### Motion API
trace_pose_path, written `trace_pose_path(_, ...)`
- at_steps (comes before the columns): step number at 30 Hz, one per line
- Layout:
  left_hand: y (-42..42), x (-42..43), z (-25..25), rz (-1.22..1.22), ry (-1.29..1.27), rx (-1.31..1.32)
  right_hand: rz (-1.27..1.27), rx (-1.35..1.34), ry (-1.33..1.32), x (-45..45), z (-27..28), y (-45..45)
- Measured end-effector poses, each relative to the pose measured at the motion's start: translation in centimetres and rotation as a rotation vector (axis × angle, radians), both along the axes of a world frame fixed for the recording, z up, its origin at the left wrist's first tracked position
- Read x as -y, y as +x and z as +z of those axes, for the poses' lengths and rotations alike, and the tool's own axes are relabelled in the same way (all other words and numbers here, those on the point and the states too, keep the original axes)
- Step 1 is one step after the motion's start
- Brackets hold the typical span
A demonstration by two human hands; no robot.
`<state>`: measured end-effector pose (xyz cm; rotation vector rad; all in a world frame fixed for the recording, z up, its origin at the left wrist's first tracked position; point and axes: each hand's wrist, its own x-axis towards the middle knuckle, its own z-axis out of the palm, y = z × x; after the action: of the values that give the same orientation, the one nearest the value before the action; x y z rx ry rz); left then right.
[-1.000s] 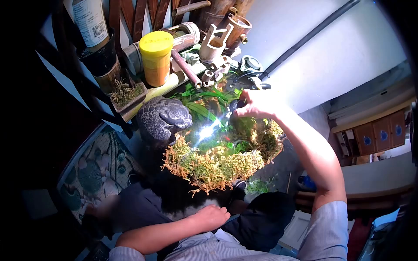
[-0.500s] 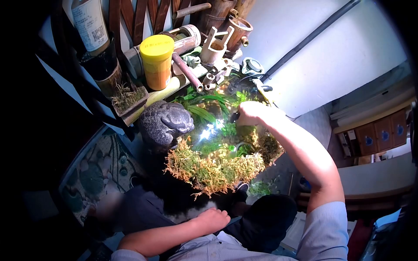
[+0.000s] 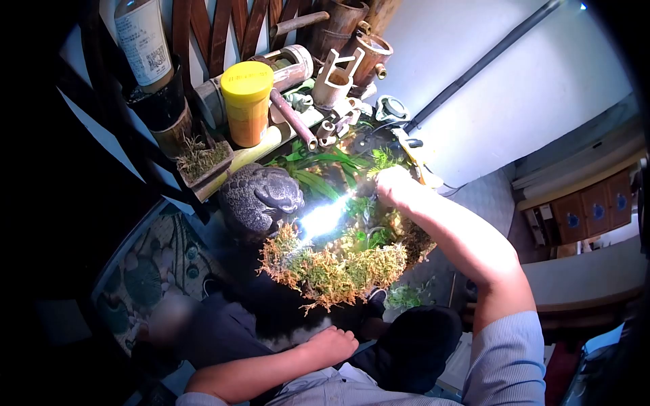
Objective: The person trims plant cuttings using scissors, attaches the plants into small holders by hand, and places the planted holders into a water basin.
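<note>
My right hand [image 3: 393, 187] reaches down into the right side of a planted water basin [image 3: 325, 181], its fingers closed at the water among green plants. What they pinch, if anything, is hidden. Bright glare lies on the water [image 3: 323, 218] to the left of this hand. Orange-green moss [image 3: 338, 267] covers the basin's near rim, and a dark stone-like figure [image 3: 261, 197] sits at its left. My left hand [image 3: 333, 345] rests on my lap with curled fingers and nothing visible in them.
A yellow-lidded jar [image 3: 247, 108], bamboo pieces [image 3: 294, 118] and a labelled bottle [image 3: 143, 44] stand behind the basin. A black pole [image 3: 484, 64] leans along the white wall at right. Green plants [image 3: 409, 295] lie on the floor near my foot.
My right hand has shifted slightly right and down at the water. The glare on the surface has grown larger. My left hand stays on my lap.
</note>
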<state>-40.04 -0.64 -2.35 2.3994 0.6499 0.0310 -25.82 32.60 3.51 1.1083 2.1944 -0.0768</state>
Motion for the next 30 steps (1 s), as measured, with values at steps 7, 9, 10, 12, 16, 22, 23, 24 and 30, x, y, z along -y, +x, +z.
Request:
trace_pose_path(7,-0.1,0.0,-0.3,-0.003,0.011,0.011,0.117,0.262,-0.063,0.2,-0.5,-0.8)
trace_pose_path(9,0.0,0.1,-0.5,0.011,0.016,-0.005,0.132,0.293,-0.078,0.2,-0.5,-0.9)
trace_pose_path(10,-0.1,0.2,-0.6,0.01,0.014,-0.005,0.14,0.306,-0.088,0.1,-0.7,-1.1)
trace_pose_path(12,-0.2,0.2,-0.5,0.024,0.051,0.0,0.142,0.317,-0.09,-0.1,-1.0,-1.2)
trace_pose_path(16,-0.2,0.3,-0.9,0.018,0.09,-0.002,0.132,0.391,-0.135,-1.0,-1.6,-1.8)
trace_pose_path(22,-0.4,0.2,-0.9,0.052,0.093,0.025,0.113,0.387,-0.141,-1.4,-2.1,-1.8)
trace_pose_path(23,-0.5,0.2,-0.7,0.052,0.094,0.018,0.13,0.371,-0.132,-1.9,-3.0,-1.4)
trace_pose_path(24,-0.5,0.2,-0.6,0.05,0.094,0.011,-0.013,0.346,-0.075,-2.2,-4.0,-1.1)
trace_pose_path(30,-0.5,0.6,-0.8,0.056,0.135,0.013,-0.24,0.147,0.087,-1.3,-2.8,-1.8)
